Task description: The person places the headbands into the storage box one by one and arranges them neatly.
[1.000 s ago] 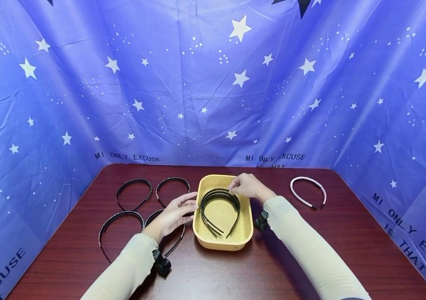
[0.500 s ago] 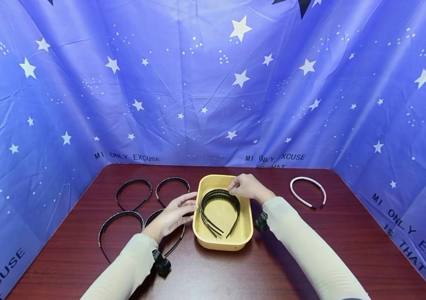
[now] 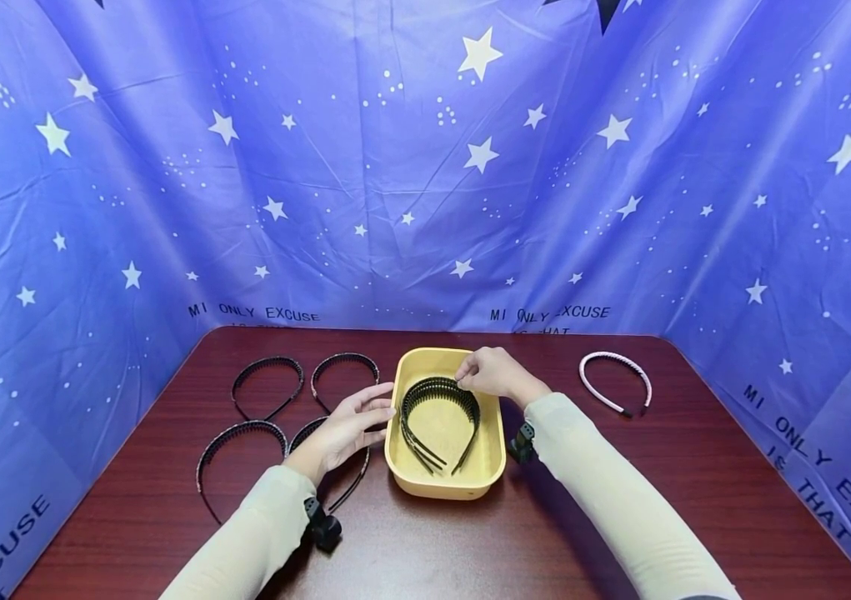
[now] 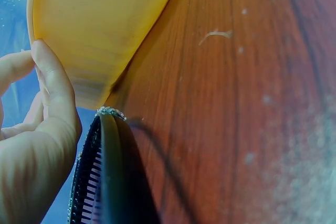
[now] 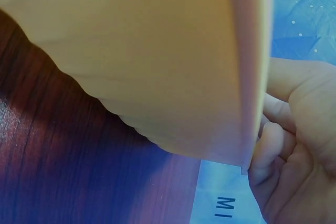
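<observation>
A yellow plastic bin (image 3: 446, 490) stands mid-table with several black toothed headbands (image 3: 431, 388) nested together inside it, ends toward the front. My right hand (image 3: 498, 372) reaches over the bin's back right rim, its fingers curled and pinching the top of the headbands. That grip is hidden behind the bin wall (image 5: 147, 61) in the right wrist view. On the other side, my left hand (image 3: 346, 432) lays extended fingers against the bin's left rim. In the left wrist view its fingertips touch the bin's edge (image 4: 32, 14), and a headband (image 4: 111, 166) stands close beside the hand.
Several more black headbands lie left of the bin, among them a back left one (image 3: 269, 362) and a front left one (image 3: 245, 427). My left arm partly covers the nearer ones. A pink headband (image 3: 618, 361) lies at the back right. A starry blue curtain (image 3: 425, 183) surrounds the table.
</observation>
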Tool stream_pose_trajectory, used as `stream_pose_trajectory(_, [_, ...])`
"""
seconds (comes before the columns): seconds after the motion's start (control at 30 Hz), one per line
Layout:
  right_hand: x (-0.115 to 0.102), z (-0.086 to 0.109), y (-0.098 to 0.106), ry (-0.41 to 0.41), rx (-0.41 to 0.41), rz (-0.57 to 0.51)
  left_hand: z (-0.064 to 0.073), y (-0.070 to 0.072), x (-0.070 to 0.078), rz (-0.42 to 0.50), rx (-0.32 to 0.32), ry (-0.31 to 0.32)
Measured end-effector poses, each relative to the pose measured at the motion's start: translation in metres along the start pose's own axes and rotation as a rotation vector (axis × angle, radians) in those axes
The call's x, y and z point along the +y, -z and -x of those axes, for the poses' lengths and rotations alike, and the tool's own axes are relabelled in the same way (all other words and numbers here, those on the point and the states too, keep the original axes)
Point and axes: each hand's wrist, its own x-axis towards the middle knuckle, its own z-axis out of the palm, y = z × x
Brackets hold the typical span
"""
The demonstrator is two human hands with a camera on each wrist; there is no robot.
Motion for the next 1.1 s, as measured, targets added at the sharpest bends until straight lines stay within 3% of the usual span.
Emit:
stream_pose_trajectory(0.47, [0.002,-0.001,-0.001,-0.008,0.022,-0.025,0.001,0.002,0.001,0.005,-0.012,-0.001])
stream_pose_trajectory(1.1, [0.015,0.013,0.013,-0.049,0.094,-0.289,0.0,0.001,0.0,0.005,0.009,0.006])
